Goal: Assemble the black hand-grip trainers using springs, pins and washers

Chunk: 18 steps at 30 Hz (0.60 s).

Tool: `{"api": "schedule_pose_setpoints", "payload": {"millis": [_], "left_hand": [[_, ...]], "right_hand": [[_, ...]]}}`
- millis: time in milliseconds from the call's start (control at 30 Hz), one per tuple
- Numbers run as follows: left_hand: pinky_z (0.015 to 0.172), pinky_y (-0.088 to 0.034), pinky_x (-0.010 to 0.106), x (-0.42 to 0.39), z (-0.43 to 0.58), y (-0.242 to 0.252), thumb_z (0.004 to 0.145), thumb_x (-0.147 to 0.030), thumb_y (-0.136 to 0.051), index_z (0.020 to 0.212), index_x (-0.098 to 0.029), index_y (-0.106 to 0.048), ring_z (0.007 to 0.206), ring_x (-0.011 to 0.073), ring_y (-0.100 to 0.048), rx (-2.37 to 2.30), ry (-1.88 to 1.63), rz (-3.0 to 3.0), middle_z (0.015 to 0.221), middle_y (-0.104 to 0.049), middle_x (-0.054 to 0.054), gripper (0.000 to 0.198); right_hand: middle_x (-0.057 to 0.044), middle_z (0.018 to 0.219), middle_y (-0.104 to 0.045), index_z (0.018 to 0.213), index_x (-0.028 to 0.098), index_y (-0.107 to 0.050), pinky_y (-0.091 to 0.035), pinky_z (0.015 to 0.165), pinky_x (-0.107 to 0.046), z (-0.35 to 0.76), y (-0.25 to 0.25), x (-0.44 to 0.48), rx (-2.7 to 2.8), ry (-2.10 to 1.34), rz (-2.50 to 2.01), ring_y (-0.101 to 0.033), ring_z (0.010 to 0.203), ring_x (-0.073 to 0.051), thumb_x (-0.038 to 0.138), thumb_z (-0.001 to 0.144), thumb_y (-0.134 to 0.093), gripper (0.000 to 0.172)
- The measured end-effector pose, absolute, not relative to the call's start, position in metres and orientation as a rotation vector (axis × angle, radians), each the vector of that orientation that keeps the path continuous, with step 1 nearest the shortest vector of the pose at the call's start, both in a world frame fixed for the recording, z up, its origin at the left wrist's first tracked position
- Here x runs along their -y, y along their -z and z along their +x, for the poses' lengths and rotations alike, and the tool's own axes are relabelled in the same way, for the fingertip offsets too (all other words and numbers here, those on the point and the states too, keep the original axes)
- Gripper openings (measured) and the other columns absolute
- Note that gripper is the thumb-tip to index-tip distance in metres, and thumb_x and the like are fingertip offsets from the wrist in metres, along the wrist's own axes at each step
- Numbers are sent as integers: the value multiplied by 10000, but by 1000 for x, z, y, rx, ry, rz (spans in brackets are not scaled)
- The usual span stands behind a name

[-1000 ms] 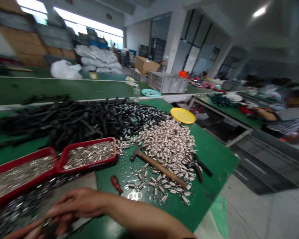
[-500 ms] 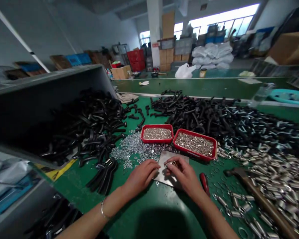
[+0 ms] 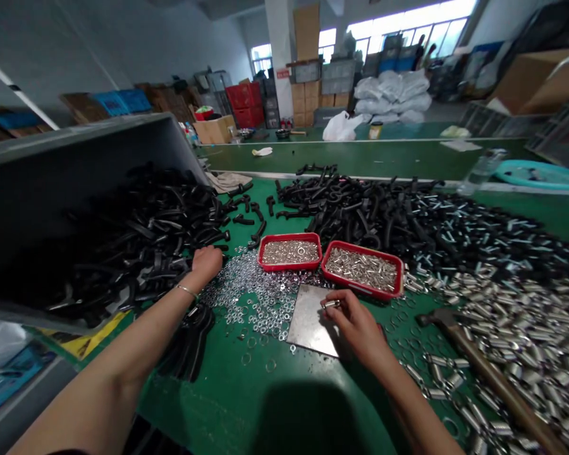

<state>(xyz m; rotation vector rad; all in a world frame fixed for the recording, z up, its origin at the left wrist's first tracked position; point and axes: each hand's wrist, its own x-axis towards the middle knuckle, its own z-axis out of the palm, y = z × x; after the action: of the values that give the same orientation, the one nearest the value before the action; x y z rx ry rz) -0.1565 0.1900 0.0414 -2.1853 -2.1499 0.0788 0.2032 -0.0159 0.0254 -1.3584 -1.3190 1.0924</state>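
My right hand [image 3: 358,325] pinches a small coiled metal spring [image 3: 330,304] between thumb and fingers, above the right part of a flat metal plate [image 3: 312,320]. My left hand [image 3: 208,260] is stretched out to the left, at the edge of a heap of curved black handles [image 3: 171,221]. Its fingers are curled, with their tips hidden among the handles, so what they hold cannot be made out. Loose small metal nuts [image 3: 265,313] lie scattered between the left hand and the plate. A row of black handles [image 3: 192,344] lies under the left forearm.
Two red trays, one with tiny metal parts [image 3: 289,253] and one with small pins [image 3: 360,270], stand behind the plate. A hammer [image 3: 474,360] lies by a pile of springs [image 3: 526,328] at right. A grey bin [image 3: 184,148] lies tipped at left; more black handles [image 3: 355,208] are heaped behind.
My left hand has left the plate and moved left and away to the black handles. The right hand stays near the plate, with the spring now plainly visible in its fingers.
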Motion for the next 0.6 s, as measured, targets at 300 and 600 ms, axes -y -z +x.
{"api": "schedule_pose_setpoints", "payload": {"millis": [300, 600], "left_hand": [[838, -477, 334, -199, -169, -51, 896, -231, -543, 1236, -19, -437, 912, 237, -616, 2273, 203, -2169, 1060, -652, 147, 414], [700, -530, 290, -58, -29, -44, 751, -238, -614, 1165, -232, -531, 740, 146, -607, 2349, 1755, -3219, 955, -609, 9, 423]], "right_hand": [[-24, 850, -676, 971, 202, -615, -540, 705, -317, 204, -23, 9, 1034, -1230, -1181, -675, 739, -168, 374, 843, -694, 229], [-23, 864, -698, 972, 211, -576, -590, 677, -341, 194, -16, 12, 776, -1323, -1139, -717, 750, -193, 472, 761, -778, 392]]}}
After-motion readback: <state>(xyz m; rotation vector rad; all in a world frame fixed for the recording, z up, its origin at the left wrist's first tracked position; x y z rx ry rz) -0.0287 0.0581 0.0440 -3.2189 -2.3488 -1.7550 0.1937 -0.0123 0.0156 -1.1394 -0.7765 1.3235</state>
